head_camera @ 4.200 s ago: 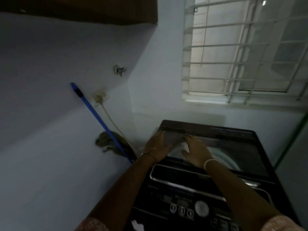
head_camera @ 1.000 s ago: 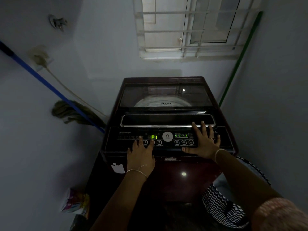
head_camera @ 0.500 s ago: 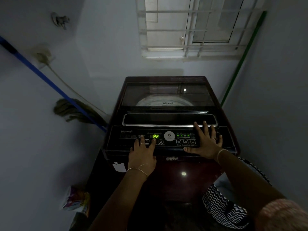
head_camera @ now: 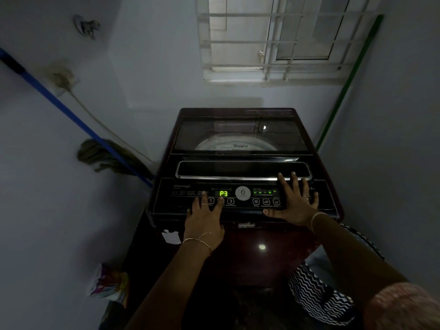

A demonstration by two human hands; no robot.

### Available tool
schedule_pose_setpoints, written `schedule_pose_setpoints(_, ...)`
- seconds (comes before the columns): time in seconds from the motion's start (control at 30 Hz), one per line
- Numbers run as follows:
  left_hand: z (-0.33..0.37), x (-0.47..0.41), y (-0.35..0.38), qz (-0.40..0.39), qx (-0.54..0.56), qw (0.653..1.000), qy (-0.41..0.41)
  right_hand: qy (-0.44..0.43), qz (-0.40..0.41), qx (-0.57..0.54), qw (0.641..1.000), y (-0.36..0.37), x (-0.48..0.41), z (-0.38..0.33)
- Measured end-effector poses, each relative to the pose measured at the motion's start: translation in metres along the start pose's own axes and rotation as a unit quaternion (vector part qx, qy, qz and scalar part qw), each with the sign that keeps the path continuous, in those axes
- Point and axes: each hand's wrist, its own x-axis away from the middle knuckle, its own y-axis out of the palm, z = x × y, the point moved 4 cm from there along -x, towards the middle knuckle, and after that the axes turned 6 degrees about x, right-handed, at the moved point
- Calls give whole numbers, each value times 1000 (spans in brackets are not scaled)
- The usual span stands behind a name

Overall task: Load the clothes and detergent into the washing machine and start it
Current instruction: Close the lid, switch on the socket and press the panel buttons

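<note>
Reaching onto the control panel [head_camera: 240, 211] of the washing machine [head_camera: 262, 236], the left hand [head_camera: 204, 220] is lying palm down, its fingers [head_camera: 204, 197] straight and holding nothing, one fingertip touching the middle button under the display [head_camera: 223, 193], which is glowing P3. The Start/Pause button [head_camera: 230, 201] is sitting just right of that fingertip, so the left hand looks the nearer one. The right hand [head_camera: 295, 203] is resting splayed and relaxed on the panel's right side, gripping nothing. The lid [head_camera: 240, 129] is lying shut.

Thin chain bracelet [head_camera: 197, 240] and ring [head_camera: 203, 204] on left hand [head_camera: 204, 225]; pale bangle [head_camera: 315, 219] and second ring [head_camera: 306, 198] on right hand [head_camera: 295, 206]; pinkish textured right sleeve [head_camera: 402, 306].
</note>
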Motion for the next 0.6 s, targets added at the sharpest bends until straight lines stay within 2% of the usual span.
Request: schedule_pose_setpoints(0.6,6,3,2,-28,-5,1000,-4,2,5,-1,1000,-1,1,0)
